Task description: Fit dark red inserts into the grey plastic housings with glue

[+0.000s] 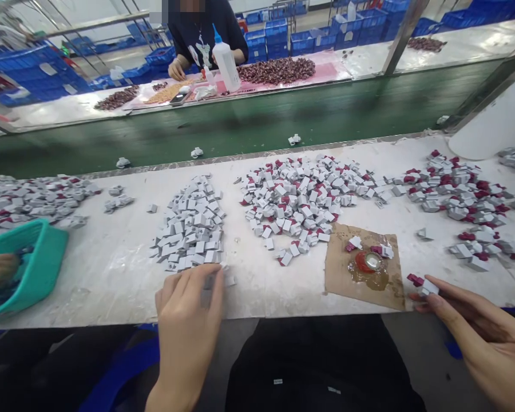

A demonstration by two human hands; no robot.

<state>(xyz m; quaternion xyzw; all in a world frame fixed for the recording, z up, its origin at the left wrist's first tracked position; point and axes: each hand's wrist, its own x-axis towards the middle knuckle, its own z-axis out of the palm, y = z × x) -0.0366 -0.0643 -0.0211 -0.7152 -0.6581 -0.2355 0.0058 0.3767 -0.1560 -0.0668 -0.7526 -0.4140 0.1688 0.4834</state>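
Note:
My left hand is at the near end of a pile of plain grey plastic pieces. Its fingers curl down, thumb opposite, around a small blurred grey plastic piece at the tabletop. Between the thumb and fingers of my right hand is a grey-and-maroon plastic part, its maroon end pointing left. Just left of that hand lies a cardboard square with a wet stain. On it are a small round red container with a shiny round top and two grey-and-maroon parts.
A large heap of grey-and-maroon parts fills the middle back, another heap the right. At left, someone's hand reaches into a teal basket. Across the green belt, a person sits by a white bottle.

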